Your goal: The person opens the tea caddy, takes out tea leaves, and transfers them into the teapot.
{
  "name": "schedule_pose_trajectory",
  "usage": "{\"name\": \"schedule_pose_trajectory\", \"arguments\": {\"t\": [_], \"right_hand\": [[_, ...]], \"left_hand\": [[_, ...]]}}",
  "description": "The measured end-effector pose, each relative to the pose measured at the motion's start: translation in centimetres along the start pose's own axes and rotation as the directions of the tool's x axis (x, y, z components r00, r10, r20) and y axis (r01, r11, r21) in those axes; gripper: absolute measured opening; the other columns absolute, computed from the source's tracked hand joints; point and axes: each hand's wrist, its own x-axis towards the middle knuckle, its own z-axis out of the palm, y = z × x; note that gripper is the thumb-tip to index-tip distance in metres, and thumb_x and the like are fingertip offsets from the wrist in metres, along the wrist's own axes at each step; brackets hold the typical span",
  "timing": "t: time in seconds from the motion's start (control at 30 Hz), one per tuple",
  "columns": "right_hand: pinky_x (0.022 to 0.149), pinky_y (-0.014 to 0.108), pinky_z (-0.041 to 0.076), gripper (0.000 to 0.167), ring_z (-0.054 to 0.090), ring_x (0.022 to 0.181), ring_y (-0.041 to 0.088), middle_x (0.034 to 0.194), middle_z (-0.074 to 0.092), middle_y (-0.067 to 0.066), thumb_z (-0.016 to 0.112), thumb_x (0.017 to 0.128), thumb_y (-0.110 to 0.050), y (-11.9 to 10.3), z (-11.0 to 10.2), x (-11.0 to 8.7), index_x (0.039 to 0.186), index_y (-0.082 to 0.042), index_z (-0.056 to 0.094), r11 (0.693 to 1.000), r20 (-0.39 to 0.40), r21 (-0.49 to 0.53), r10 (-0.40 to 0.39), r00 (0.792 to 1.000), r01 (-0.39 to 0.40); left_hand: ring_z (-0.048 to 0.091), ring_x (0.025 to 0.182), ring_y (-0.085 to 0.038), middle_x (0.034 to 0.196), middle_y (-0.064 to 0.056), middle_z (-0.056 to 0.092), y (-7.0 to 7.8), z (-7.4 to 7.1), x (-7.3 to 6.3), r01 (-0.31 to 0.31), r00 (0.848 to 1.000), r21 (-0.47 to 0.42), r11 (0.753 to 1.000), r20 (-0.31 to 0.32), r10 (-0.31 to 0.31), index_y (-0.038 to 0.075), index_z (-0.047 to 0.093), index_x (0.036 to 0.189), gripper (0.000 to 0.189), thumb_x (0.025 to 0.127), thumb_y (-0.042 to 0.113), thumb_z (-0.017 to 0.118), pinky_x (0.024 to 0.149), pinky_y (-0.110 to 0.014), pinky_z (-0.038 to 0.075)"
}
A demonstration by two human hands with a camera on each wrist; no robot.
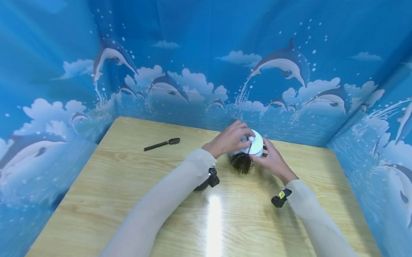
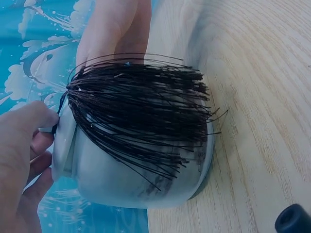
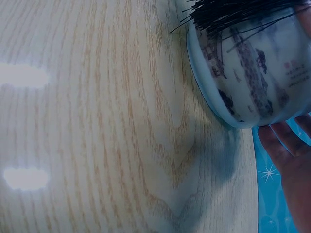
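Observation:
A white lidded ceramic jar point(image 2: 131, 187) with dark painted marks stands near the table's back edge. My left hand point(image 1: 230, 139) holds the knob of its round lid point(image 1: 257, 145) from above, with thumb and fingers bent about it. A black tassel point(image 1: 241, 163) hangs from the lid and spreads over the jar's front, covering part of its side in the left wrist view. My right hand point(image 1: 275, 161) grips the jar's right side, thumb toward the front. In the right wrist view, fingertips point(image 3: 272, 138) of that hand touch the jar wall.
To the left on the wooden table point(image 1: 120, 186) lies a slim black brush-like stick point(image 1: 162, 144) with a thicker end. A dark object point(image 1: 200, 187) shows partly under my left forearm. Blue dolphin-print curtains point(image 1: 196, 40) enclose the back and both sides.

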Motion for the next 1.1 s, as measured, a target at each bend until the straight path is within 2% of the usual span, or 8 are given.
{"name": "schedule_pose_trajectory", "arguments": {"t": [0.1,0.2,0.33,0.43,0.63,0.83,1.1], "right_hand": [[0.123,0.060,0.045,0.093,0.045,0.152,0.043,0.177,0.024,0.019,0.077,0.104,-0.027,-0.13,0.06,0.07,0.175,-0.016,0.018,1.000,-0.002,-0.003,0.004,1.000,-0.004],[0.122,0.060,0.046,0.092,0.045,0.152,0.043,0.176,0.026,0.020,0.077,0.104,-0.026,-0.16,0.07,-0.05,0.175,-0.015,0.020,1.000,-0.005,-0.008,-0.003,1.000,0.003],[0.123,0.059,0.045,0.091,0.046,0.151,0.042,0.174,0.030,0.021,0.077,0.104,-0.023,-0.09,0.09,0.03,0.174,-0.013,0.021,1.000,-0.011,-0.018,-0.021,1.000,0.021],[0.123,0.059,0.045,0.091,0.045,0.151,0.041,0.174,0.029,0.021,0.077,0.104,-0.022,0.00,0.09,0.12,0.174,-0.013,0.021,1.000,-0.011,-0.025,-0.019,1.000,0.019],[0.122,0.061,0.046,0.090,0.044,0.151,0.041,0.174,0.029,0.020,0.076,0.105,-0.025,0.38,0.14,0.36,0.175,-0.015,0.021,1.000,-0.005,-0.018,-0.019,1.000,0.019],[0.120,0.064,0.047,0.097,0.044,0.152,0.045,0.179,0.022,0.016,0.076,0.105,-0.035,0.01,0.08,0.09,0.177,-0.024,0.010,0.999,0.008,-0.033,-0.004,1.000,0.004],[0.121,0.068,0.044,0.098,0.041,0.152,0.048,0.181,0.016,0.016,0.075,0.106,-0.029,-0.17,-0.14,0.04,0.177,-0.025,0.007,0.999,0.005,-0.046,-0.022,1.000,0.022]], "left_hand": [[0.057,0.125,-0.017,0.132,0.000,0.069,-0.04,-0.21,0.00,0.021,1.000,-0.012,1.000,0.014,-0.021,0.017,0.074,0.137,0.034,0.108,0.034,0.071,0.109,-0.035,0.052],[0.057,0.127,-0.017,0.133,0.000,0.069,0.03,-0.09,0.00,0.062,0.998,-0.061,0.996,0.015,-0.062,0.018,0.074,0.138,0.037,0.107,0.038,0.072,0.110,-0.036,0.052],[0.057,0.125,-0.017,0.129,0.001,0.071,-0.02,0.21,-0.01,0.113,0.993,-0.119,0.986,0.001,-0.114,0.017,0.075,0.137,0.037,0.106,0.038,0.073,0.110,-0.038,0.052],[0.057,0.123,-0.016,0.126,0.001,0.071,-0.03,0.41,-0.10,0.130,0.991,-0.134,0.983,-0.001,-0.131,0.017,0.075,0.136,0.037,0.106,0.038,0.073,0.108,-0.038,0.052],[0.056,0.123,-0.017,0.128,0.001,0.069,-0.18,0.68,-0.28,0.133,0.991,-0.116,0.984,0.002,-0.133,0.019,0.075,0.136,0.035,0.108,0.039,0.071,0.105,-0.039,0.055],[0.055,0.125,-0.015,0.133,0.003,0.068,-0.18,0.48,-0.17,0.111,0.994,-0.069,0.991,0.023,-0.110,0.021,0.074,0.138,0.036,0.109,0.041,0.068,0.105,-0.036,0.054],[0.055,0.126,-0.014,0.134,0.005,0.067,0.17,-0.22,-0.01,0.097,0.993,-0.025,0.995,0.070,-0.095,0.022,0.072,0.142,0.038,0.109,0.041,0.067,0.106,-0.034,0.053]]}}
